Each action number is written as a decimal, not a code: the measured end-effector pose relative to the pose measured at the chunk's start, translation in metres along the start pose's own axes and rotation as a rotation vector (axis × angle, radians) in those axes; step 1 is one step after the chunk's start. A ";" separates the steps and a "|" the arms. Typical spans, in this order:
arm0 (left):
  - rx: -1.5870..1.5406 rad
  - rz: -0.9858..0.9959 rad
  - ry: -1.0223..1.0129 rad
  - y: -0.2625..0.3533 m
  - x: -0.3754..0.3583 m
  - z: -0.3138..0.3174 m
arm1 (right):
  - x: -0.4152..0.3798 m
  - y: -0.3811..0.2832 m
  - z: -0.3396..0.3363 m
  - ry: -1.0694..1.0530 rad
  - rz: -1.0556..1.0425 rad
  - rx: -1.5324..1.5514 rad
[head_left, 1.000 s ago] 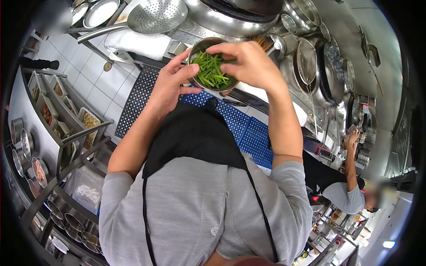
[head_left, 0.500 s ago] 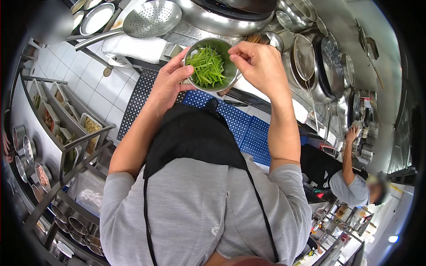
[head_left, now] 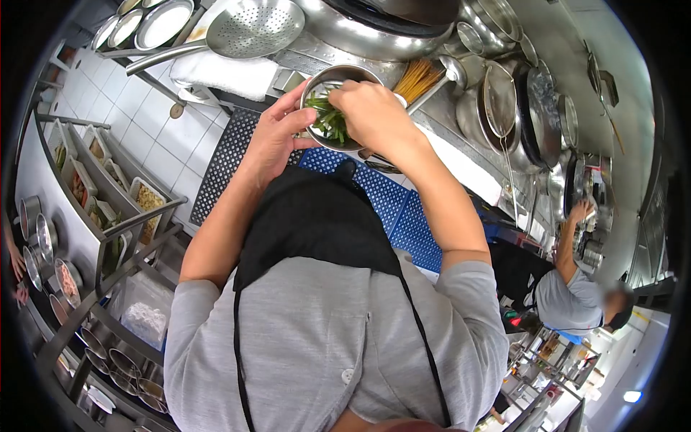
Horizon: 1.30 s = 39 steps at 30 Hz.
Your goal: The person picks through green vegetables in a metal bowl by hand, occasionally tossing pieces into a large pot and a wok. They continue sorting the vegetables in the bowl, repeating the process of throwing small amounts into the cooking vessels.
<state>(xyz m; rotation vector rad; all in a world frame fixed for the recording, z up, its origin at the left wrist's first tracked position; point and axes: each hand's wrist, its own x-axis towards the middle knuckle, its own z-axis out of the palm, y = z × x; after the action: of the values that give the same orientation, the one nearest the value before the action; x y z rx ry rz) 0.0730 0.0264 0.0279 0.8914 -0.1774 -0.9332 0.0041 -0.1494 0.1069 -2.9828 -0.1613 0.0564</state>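
My left hand holds a small steel bowl by its rim, in front of my chest. The bowl is filled with cut green vegetable strips. My right hand reaches down into the bowl, its fingers closed on some of the green strips and covering much of the bowl's right side.
A perforated skimmer ladle lies on a white cloth by a large wok. Pots and strainers line the counter to the right. A rack of ingredient trays stands left. Another person works at right.
My right hand, which had lifted to the bowl's rim half a second ago, has dropped back into the bowl onto the green strips. The left hand and bowl stay nearly still.
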 end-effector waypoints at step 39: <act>0.096 0.001 0.079 0.000 0.004 -0.004 | 0.014 0.001 0.003 0.082 0.175 0.257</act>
<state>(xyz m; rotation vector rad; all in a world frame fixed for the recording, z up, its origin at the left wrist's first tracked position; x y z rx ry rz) 0.0775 0.0256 0.0238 1.0153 -0.1562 -0.8931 0.0179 -0.1481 0.1032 -2.7284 0.1092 -0.0243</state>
